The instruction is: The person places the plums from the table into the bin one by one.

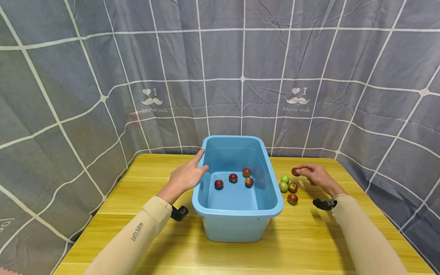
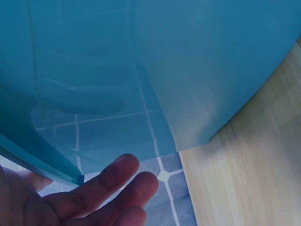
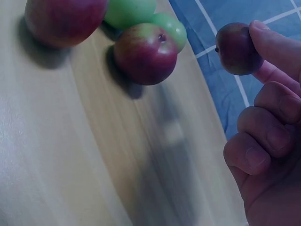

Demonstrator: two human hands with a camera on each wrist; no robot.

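Head view: right hand (image 1: 317, 177) is pinching a dark red fruit (image 1: 294, 172) between thumb and fingers; left hand (image 1: 187, 175) is extending straight fingers at a blue tub (image 1: 237, 229). Fruit is probably weighing little, feeling firm, slick, bruisable; its widest girth is likely offering the best hold.

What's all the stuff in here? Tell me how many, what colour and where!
Tub: 1, blue, on the table
Table: 1, yellow wood, under the tub
Tub fruits: 4, mostly red, on the tub's floor
Red fruits: 2, red with some green, on the table, right of the tub
Green fruits: 2, green, beside them
Held fruit: 1, dark red, pinched in the right hand
Curtain: grey-blue with white lines, behind and beside the table
Sleeves: 2, beige, on the arms
Wristbands: 2, black, one per wrist
Left hand: 1, bare, at the tub's left rim
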